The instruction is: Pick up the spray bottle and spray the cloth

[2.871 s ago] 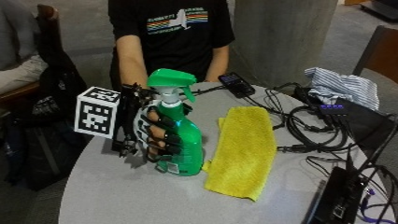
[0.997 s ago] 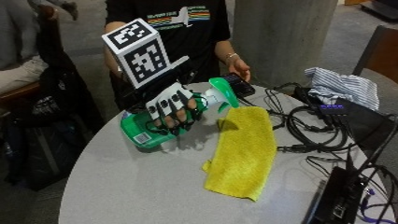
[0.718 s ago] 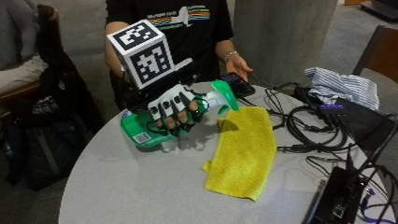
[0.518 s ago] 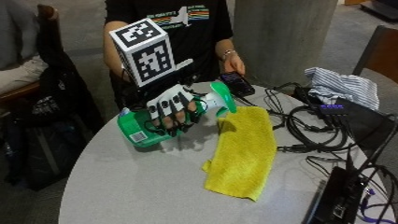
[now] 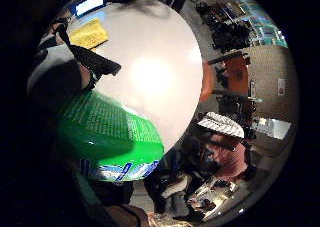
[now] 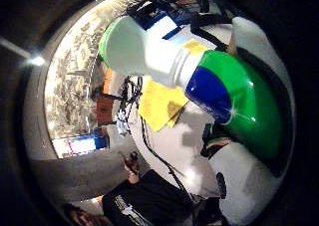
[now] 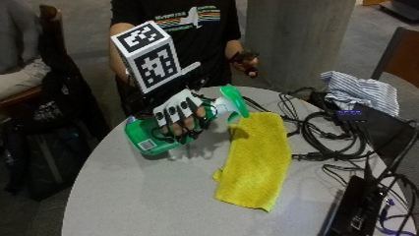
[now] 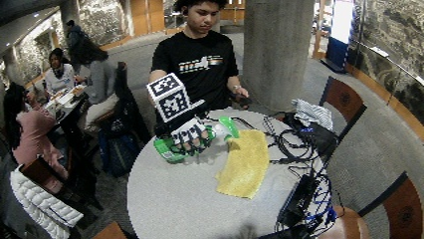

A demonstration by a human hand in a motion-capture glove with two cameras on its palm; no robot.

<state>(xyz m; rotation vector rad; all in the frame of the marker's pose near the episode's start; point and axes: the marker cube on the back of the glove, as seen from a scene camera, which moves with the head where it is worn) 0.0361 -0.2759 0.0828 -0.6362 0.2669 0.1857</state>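
— Green plastic fills most of the little-finger palm view: the spray bottle (image 5: 107, 139) lies right against the palm, printed label toward the camera, with the round table (image 5: 155, 72) beyond it and the yellow cloth (image 5: 88, 33) lying on the tabletop well apart. Is it actually held?

— That view alone won't say. In the thumb-side palm view the bottle's white neck and green trigger head (image 6: 134, 49) reach out from the palm, over the cloth (image 6: 160, 104) on the table.

— And from the outside view?

— There it's plain. The gloved right hand (image 7: 182, 117) has its fingers curled round the bottle (image 7: 152, 137) at the shoulder and neck, and holds it tipped on its side, above the table (image 7: 131, 196), with the nozzle just beside the near corner of the cloth (image 7: 256, 157). The bare hand (image 7: 245, 60) is raised by the person's chest with something small and dark in it. Cables (image 7: 327, 142) lie past the cloth.

— The wide outside view?

— Same picture: the bottle (image 8: 165, 148) lies in the hand (image 8: 190, 134), nozzle toward the cloth (image 8: 246, 162).

— How will it handle?

— I'd judge it rigid, smooth plastic, likely bottom-heavy if full. The neck is the place to grip, a finger free for the trigger. The cloth is soft and should just soak.
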